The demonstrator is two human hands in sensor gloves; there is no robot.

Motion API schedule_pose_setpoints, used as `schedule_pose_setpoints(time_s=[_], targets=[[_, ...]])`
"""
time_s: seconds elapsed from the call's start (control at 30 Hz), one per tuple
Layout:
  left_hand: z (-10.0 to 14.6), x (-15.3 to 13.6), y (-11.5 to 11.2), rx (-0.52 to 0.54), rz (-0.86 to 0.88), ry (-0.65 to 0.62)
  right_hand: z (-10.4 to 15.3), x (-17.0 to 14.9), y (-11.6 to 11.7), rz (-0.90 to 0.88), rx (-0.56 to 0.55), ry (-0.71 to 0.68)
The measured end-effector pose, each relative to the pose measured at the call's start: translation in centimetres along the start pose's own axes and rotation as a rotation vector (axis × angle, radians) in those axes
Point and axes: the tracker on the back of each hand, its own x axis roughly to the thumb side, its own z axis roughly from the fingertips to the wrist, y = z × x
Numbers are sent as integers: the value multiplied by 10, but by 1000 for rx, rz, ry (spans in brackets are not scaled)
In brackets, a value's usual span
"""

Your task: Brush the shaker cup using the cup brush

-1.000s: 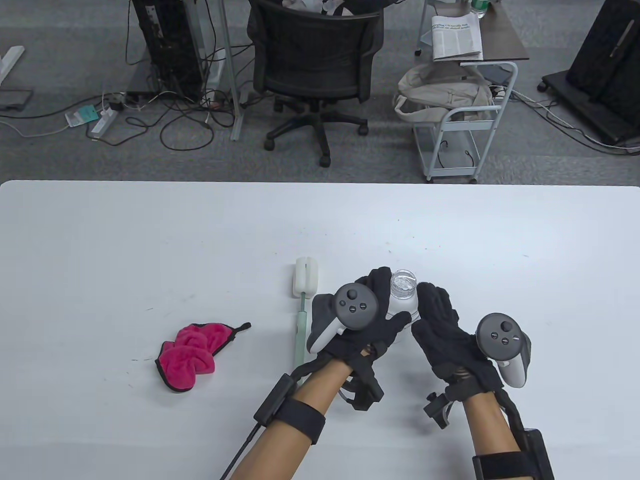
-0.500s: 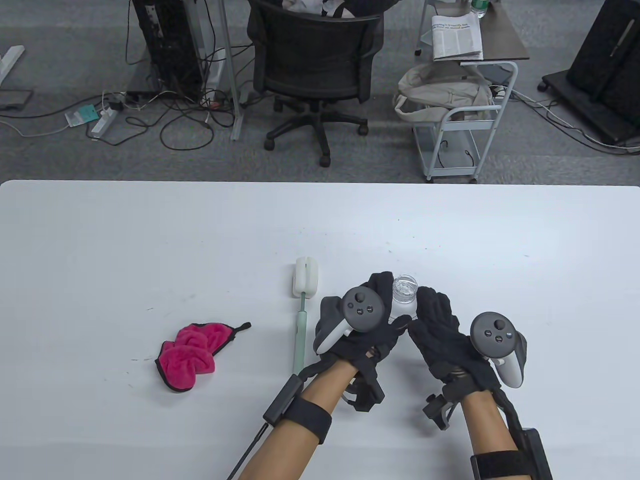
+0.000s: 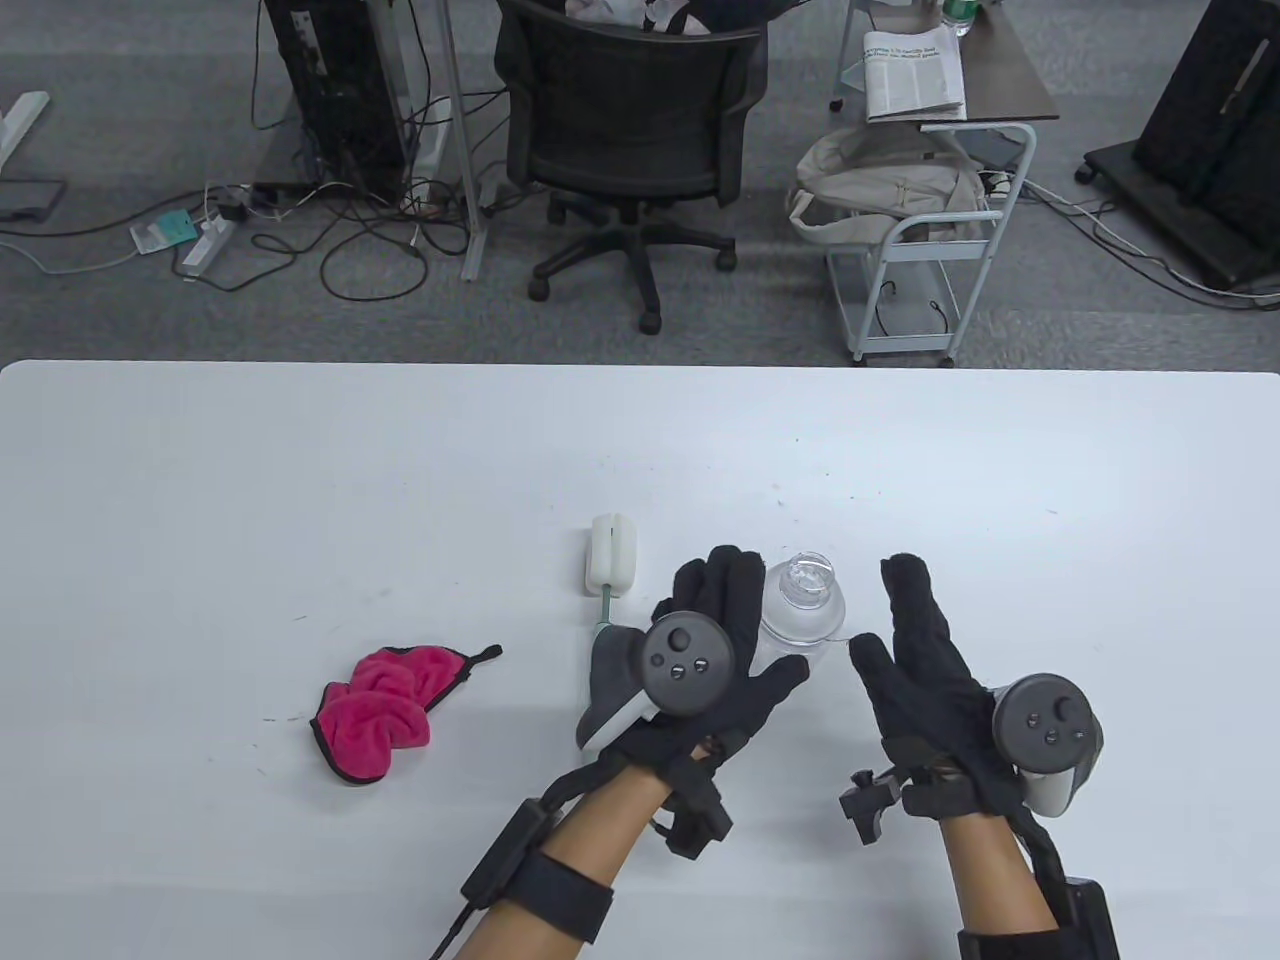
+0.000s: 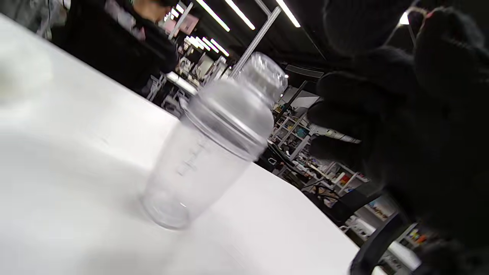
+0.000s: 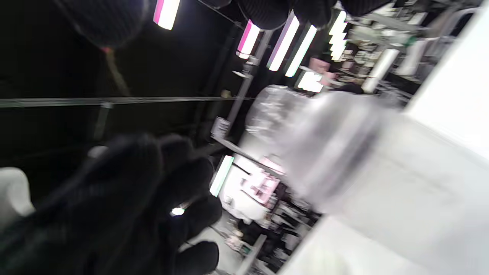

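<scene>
The clear plastic shaker cup [image 3: 803, 603] stands upright on the white table [image 3: 300, 480] with its lid on; it also shows in the left wrist view [image 4: 214, 145] and, blurred, in the right wrist view [image 5: 324, 141]. My left hand [image 3: 735, 625] is open just left of the cup, fingers spread, apart from it in the left wrist view. My right hand [image 3: 895, 625] is open to the cup's right, with a gap between. The cup brush [image 3: 610, 560], with a white sponge head and pale green handle, lies left of my left hand, its handle partly hidden under it.
A crumpled pink cloth [image 3: 385, 705] lies on the table to the left. Beyond the table's far edge stand an office chair [image 3: 630, 130], a small cart [image 3: 930, 250] and floor cables.
Both hands have let go of the shaker cup and drawn apart and back toward me. The cup now stands free on the table.
</scene>
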Motion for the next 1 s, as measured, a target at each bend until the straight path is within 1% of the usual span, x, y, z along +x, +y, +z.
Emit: schedule_pose_setpoints(time_s=[0.07, 0.13, 0.17, 0.2, 0.27, 0.33, 0.37, 0.4, 0.47, 0.53, 0.63, 0.77, 1.0], targets=[[27, -5, 13, 44, -159, -24, 4, 18, 9, 27, 21, -80], [52, -13, 18, 68, -283, -58, 8, 33, 26, 108, 115, -161], [60, -17, 19, 70, -319, -68, 9, 37, 34, 150, 164, -185], [70, -21, 18, 61, -355, -80, 10, 43, 46, 211, 234, -219], [84, -30, 16, 7, -403, -94, 12, 47, 66, 318, 358, -244], [95, -41, 10, -51, -430, -97, 19, 50, 88, 404, 517, -247], [99, -46, 7, -59, -442, -104, 22, 51, 96, 445, 576, -238], [101, -49, 5, -70, -453, -109, 25, 52, 101, 478, 612, -233], [103, -52, 4, -139, -450, -106, 30, 53, 109, 524, 666, -230], [105, -52, 3, -192, -450, -95, 34, 51, 114, 536, 691, -211], [105, -51, 1, -213, -472, -91, 35, 48, 118, 520, 720, -175], [105, -53, 2, -210, -462, -72, 36, 45, 120, 538, 741, -157], [103, -54, 3, -218, -447, -65, 35, 43, 118, 545, 745, -140]])
